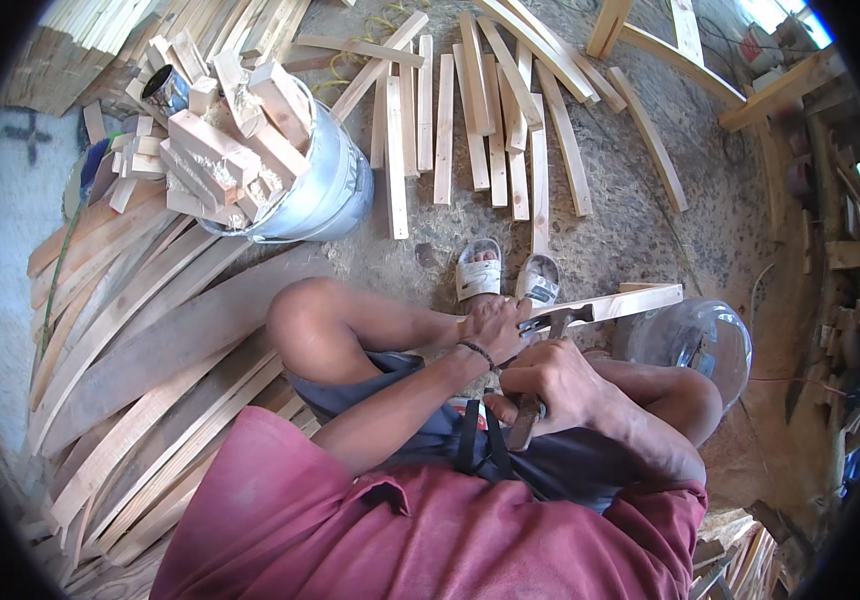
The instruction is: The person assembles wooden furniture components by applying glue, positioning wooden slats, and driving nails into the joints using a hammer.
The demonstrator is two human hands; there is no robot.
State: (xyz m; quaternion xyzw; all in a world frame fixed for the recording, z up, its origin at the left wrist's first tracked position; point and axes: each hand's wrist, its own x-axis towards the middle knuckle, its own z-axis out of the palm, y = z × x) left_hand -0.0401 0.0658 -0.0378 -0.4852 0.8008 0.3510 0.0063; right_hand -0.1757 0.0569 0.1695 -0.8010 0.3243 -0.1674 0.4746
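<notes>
In the head view, the handle of the hammer [575,315] is wrapped by the curled fingers of the right hand [556,385], its metal head lying just on their far side. The left hand [497,328] is held near the wooden strip's [635,303] left end, fingers bent; what is pinched cannot be told.

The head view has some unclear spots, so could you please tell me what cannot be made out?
In the head view:
Left hand: whatever its grip holds, hidden by the hand itself and the hammer.
Hammer: mid-handle, covered by the right hand.
Wooden bar: left end, hidden behind hammer and hands.
Bucket: lower contents, hidden by its wall.
</notes>
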